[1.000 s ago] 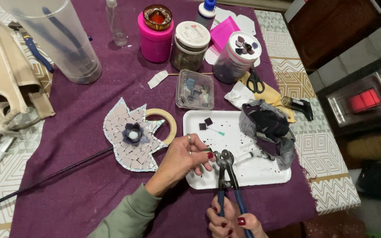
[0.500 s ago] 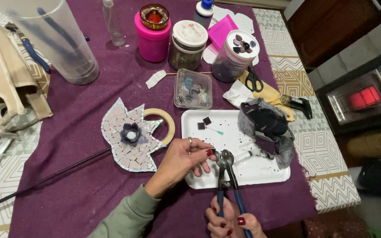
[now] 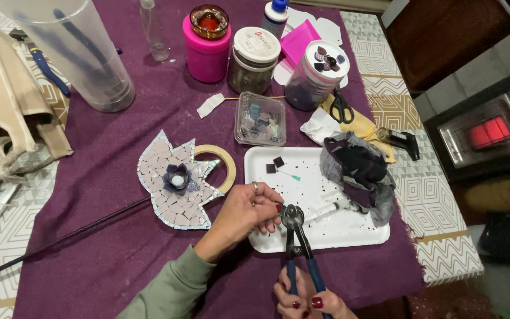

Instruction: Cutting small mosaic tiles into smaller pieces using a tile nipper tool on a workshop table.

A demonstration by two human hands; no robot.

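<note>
A grey-green sleeve covers the left forearm, a ring sits on the left hand (image 3: 248, 211), and the fingers (image 3: 317, 302) wear dark red polish.

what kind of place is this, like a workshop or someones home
Most likely a craft table at home, set up for mosaic work. A flower-shaped mosaic piece lies on the purple cloth, jars of tile bits stand behind, and the right hand holds tile nippers over a white tray. A glowing heater suggests a living space.

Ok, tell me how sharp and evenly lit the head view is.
Head view: sharp around the left hand, nippers and white tray; soft even light, faint shadows on the purple cloth; the heater glows red, slightly blown out; edges bow from the wide lens.
</note>
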